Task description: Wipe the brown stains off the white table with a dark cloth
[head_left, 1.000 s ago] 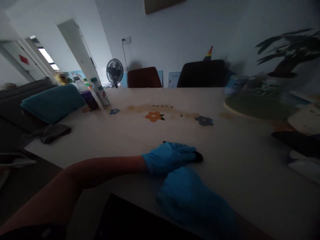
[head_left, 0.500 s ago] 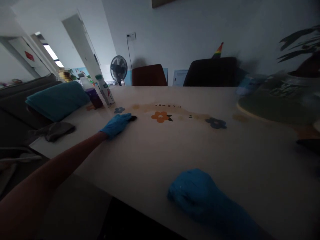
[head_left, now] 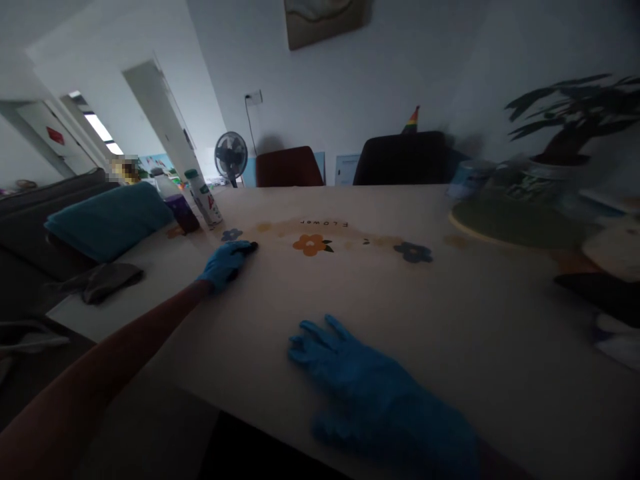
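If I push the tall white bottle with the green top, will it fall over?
The white bottle might tip easily, since it looks tall and narrow. If it fell, it could roll, because its sides look rounded.

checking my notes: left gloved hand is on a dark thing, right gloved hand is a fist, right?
Not quite: the head view shows the right hand open with fingers extended, not a fist. The left hand is on a dark thing.
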